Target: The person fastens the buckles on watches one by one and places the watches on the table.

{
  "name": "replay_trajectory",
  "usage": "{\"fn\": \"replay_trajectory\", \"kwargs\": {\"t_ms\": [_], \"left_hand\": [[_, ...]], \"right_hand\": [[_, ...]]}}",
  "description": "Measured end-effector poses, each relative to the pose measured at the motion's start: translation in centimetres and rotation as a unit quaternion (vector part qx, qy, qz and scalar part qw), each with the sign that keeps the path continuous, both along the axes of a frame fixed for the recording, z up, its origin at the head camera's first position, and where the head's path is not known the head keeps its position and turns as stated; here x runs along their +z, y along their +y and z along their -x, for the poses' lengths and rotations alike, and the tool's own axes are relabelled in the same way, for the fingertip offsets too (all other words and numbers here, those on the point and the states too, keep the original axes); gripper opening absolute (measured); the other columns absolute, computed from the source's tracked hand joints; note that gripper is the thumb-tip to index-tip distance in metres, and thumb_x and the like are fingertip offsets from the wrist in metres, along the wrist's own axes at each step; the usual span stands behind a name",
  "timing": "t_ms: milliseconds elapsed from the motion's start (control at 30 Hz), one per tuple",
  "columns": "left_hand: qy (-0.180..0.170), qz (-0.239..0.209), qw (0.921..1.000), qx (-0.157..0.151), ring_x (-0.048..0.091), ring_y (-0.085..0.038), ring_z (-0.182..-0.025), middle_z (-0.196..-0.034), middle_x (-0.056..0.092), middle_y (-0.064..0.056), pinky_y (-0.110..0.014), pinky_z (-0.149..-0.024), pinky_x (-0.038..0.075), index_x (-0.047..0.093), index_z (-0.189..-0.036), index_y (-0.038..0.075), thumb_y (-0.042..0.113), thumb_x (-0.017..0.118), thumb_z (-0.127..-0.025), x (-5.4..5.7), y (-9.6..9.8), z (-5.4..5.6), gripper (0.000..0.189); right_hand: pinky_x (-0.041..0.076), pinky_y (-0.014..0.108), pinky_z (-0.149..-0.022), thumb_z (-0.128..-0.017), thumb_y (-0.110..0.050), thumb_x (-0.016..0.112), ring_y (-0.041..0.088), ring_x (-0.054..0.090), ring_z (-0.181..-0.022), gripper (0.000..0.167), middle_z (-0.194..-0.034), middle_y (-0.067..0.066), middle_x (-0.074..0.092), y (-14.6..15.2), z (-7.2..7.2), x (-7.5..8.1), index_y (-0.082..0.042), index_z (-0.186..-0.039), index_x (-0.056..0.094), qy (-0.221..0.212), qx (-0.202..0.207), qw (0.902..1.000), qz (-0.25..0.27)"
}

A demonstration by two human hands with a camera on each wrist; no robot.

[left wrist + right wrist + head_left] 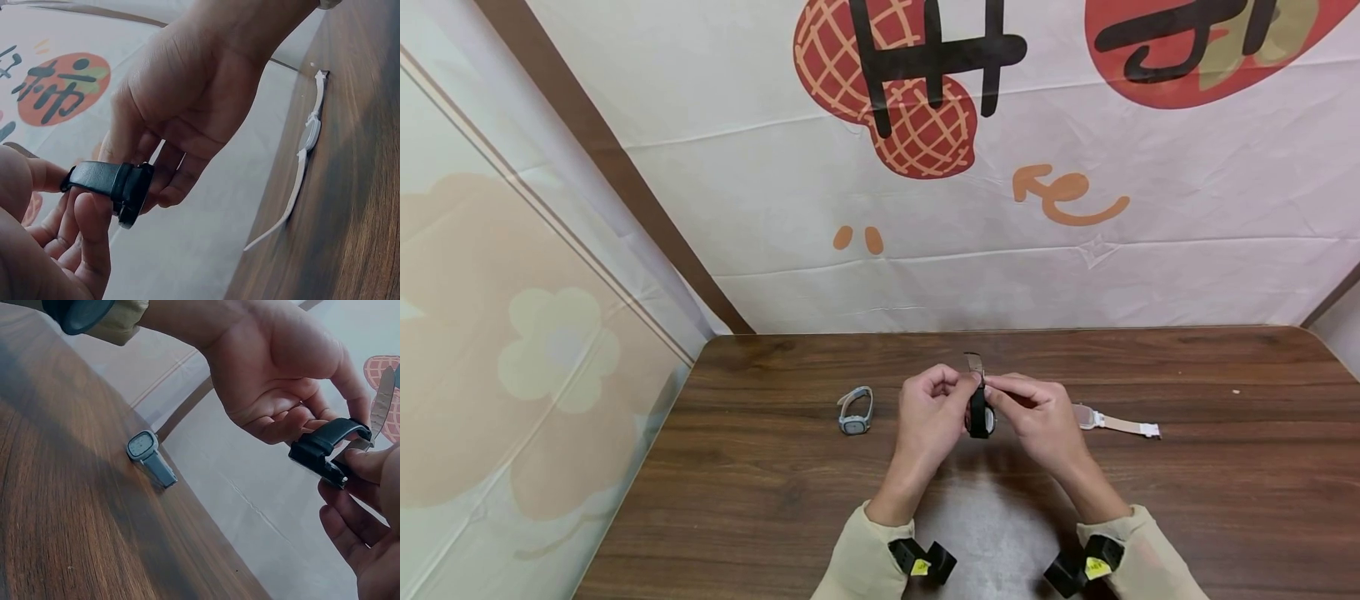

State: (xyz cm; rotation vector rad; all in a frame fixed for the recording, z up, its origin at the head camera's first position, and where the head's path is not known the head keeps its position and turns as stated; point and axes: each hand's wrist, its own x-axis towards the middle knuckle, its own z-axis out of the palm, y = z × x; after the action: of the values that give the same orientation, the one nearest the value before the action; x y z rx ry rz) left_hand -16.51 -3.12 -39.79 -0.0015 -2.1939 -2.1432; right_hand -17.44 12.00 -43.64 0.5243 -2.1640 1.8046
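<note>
On the pale wall cloth [730, 200], the left wrist view shows a black character [62, 99], 柿, whole on a red-orange shape; the head view cuts off the large black lettering along its upper edge. The yellow labels on the black wrist blocks [908, 557] carry marks too small to read. The black watch [979, 414] is held up between the two hands, its strap bent into a loop and one strap end sticking up past the fingertips. The left hand [931, 414] grips it from one side and the right hand [1040, 421] pinches it from the other, though the fingers overlap so much that exactly what each one presses is hard to make out. A blue-grey watch [853, 423] rests on the brown wooden table [737, 475] beyond the left hand, while a pale watch [1123, 425] lies just beside the right hand, partly hidden by it in the head view. The left wrist view shows that pale watch stretched out at full length, and the right wrist view gives the blue-grey one's squarish face and the pale underside of the black watch's raised strap end.
</note>
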Motion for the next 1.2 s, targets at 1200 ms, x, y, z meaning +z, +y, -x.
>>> {"fn": "replay_trajectory", "kwargs": {"t_ms": [1200], "left_hand": [[0.107, 0.004, 0.9934, -0.04, 0.064, -0.012, -0.07, -0.085, 0.071, -0.01, -0.018, -0.062, 0.052, 0.072, -0.101, 0.006, 0.011, 0.078, -0.086, -0.13, -0.16, 0.02, 0.017]], "right_hand": [[0.055, 0.019, -0.072, -0.09, 0.003, 0.068, 0.004, 0.068, -0.082, 0.013, -0.089, -0.009, 0.074, 0.36, 0.18, 0.59, 0.011, -0.1, 0.069, -0.042, -0.005, 0.9967, 0.069]]}}
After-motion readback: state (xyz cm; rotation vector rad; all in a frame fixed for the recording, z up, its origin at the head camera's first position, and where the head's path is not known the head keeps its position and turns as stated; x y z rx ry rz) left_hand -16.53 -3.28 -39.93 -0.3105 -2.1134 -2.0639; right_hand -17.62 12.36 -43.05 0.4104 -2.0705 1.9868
